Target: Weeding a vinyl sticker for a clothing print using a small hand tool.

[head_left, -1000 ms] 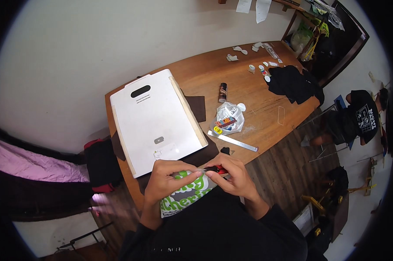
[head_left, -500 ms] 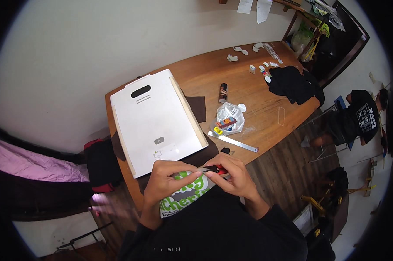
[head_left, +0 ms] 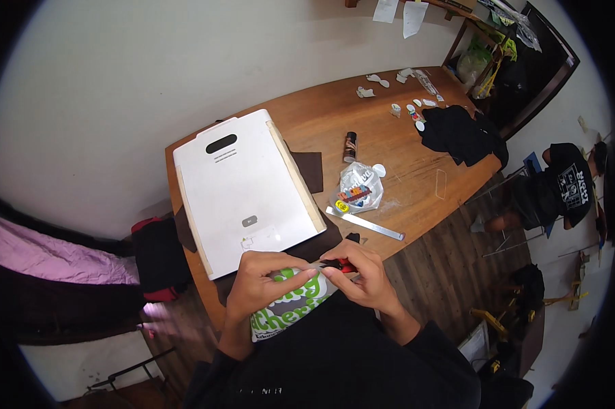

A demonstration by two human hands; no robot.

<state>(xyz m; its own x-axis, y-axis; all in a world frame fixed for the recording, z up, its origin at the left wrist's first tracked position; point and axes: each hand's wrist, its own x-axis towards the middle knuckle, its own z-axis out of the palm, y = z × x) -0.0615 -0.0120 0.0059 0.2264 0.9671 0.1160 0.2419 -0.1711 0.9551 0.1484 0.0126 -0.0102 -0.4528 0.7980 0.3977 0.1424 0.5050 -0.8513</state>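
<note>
A sheet [head_left: 290,307] printed with large green lettering on grey and white is held up in front of my body. My left hand [head_left: 263,279] pinches its upper edge between thumb and fingers. In my right hand [head_left: 365,276] is a small red and black hand tool [head_left: 340,265], its dark tip pointing toward the left hand. The right thumb presses near the sheet's edge, beside the tip. Which kind of tool it is I cannot make out, as the fingers cover most of it.
A white panel [head_left: 246,184] with a slot lies on dark cloth on the wooden table [head_left: 300,102]. Right of it are a dark can [head_left: 350,146], a crumpled printed film [head_left: 362,187] and a metal ruler [head_left: 369,223]. Farther off lie black cloth [head_left: 457,133] and white scraps. A person [head_left: 559,184] sits at the right.
The tool has shifted very slightly in my right hand. The sheet and my left hand stay almost where they were.
</note>
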